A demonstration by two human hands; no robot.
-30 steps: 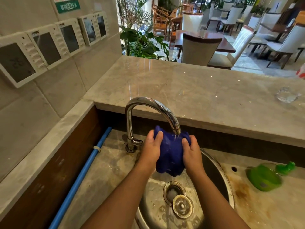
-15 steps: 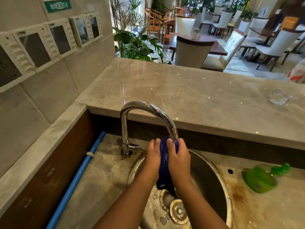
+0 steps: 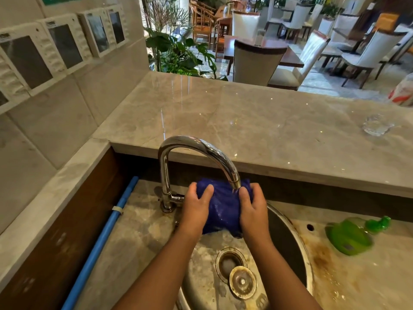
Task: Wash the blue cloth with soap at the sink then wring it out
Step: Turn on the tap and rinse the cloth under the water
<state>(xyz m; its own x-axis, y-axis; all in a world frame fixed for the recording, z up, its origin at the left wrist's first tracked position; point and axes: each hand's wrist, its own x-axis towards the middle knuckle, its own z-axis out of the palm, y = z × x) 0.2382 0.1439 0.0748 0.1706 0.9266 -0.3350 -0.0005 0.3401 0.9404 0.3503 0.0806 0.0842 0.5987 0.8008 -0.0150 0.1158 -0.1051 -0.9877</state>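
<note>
One blue cloth (image 3: pixel 223 209) is held above one round steel sink (image 3: pixel 292 233), just under the spout of one chrome faucet (image 3: pixel 201 148). Two hands are seen. The cloth's left end is gripped by the curled fingers and thumb of the left hand (image 3: pixel 196 206), and its right end likewise by the right hand (image 3: pixel 252 209). One green soap bottle (image 3: pixel 346 239) is laid on its side, right of the sink. Compared with half a second ago, the hands are moved apart and the cloth is spread wider.
</note>
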